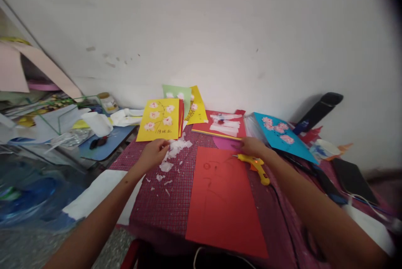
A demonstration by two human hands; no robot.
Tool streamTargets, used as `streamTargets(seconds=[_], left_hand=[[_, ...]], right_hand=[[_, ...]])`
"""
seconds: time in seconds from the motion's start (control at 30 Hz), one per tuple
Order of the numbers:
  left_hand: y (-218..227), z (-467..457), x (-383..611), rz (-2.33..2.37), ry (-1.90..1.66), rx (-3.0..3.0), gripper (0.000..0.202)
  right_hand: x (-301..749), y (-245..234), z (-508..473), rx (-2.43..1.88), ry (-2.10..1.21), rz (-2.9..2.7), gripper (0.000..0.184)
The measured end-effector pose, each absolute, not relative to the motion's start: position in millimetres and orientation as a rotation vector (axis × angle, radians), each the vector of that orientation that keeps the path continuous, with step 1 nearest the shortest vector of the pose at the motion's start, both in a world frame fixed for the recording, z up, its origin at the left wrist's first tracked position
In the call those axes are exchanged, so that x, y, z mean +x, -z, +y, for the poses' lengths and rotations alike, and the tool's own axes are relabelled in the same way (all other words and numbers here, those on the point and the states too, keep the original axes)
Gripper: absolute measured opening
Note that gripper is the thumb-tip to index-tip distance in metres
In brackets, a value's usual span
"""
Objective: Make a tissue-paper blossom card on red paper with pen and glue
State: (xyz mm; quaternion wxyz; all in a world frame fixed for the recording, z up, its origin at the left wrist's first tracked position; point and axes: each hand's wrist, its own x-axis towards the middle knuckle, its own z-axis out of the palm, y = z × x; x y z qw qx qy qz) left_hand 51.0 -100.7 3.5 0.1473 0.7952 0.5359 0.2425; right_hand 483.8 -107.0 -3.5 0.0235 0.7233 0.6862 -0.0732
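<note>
My left hand [153, 152] is over the white torn paper scraps [177, 147], its fingers curled together; whatever is between them, if anything, is too small to make out. At the near right corner of a stack of coloured paper [201, 128], my right hand [251, 146] has its fingers closed on the edge. Strips of white paper [225, 124] lie on that stack, and a purple sheet [221, 143] pokes out below it. A red sheet [226, 202] with faint pencil lines lies in front. The yellow hot glue gun [256, 165] rests beside it, a small orange light showing.
Yellow flower cards [158, 120] and a green card [176, 93] lean by the wall. A blue flower card [284, 135], paper cup [325, 148] and dark bottle [317, 114] stand right. Left are a white sheet [97, 193] and a paper roll [97, 123]. A black cord [284, 214] crosses the table.
</note>
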Motion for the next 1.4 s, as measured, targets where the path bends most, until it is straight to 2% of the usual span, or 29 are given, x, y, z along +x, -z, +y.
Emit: streamTargets(seconds=[0.07, 0.2, 0.3, 0.37, 0.5, 0.77, 0.87, 1.0, 1.1, 1.27, 1.4], left_hand=[[0, -86, 69, 1.563, -0.555, 2.466, 0.025], [12, -58, 109, 1.563, -0.477, 2.553, 0.027], [19, -45, 129, 1.586, -0.426, 2.560, 0.028], [22, -41, 136, 1.584, -0.406, 2.548, 0.022], [19, -37, 139, 1.529, -0.441, 2.492, 0.009], [4, -81, 136, 1.323, -0.729, 2.214, 0.020], [8, -120, 148, 1.130, -0.955, 1.653, 0.016], [11, -164, 164, 0.919, -0.934, 1.175, 0.027], [11, -178, 167, 0.884, -0.927, 1.072, 0.030], [13, -183, 165, 0.863, -0.917, 1.067, 0.028], [15, -186, 165, 0.859, -0.897, 1.090, 0.024]], right_hand=[[480, -2, -114, 2.273, 0.167, 2.160, 0.026], [463, -13, -150, 2.398, -0.009, 2.318, 0.033], [445, -20, -193, 2.463, -0.094, 2.778, 0.035], [435, -24, -221, 2.449, -0.115, 2.993, 0.030], [422, -31, -257, 2.602, 0.192, 2.959, 0.026], [398, -11, -253, 2.966, 1.132, 2.858, 0.027], [373, -12, -252, 2.946, 1.154, 2.948, 0.020], [345, -12, -257, 2.724, 1.420, 3.068, 0.034], [338, -4, -259, 2.667, 1.558, 3.039, 0.032], [340, 5, -258, 2.633, 1.445, 3.048, 0.042], [339, 5, -257, 2.622, 1.418, 3.042, 0.037]])
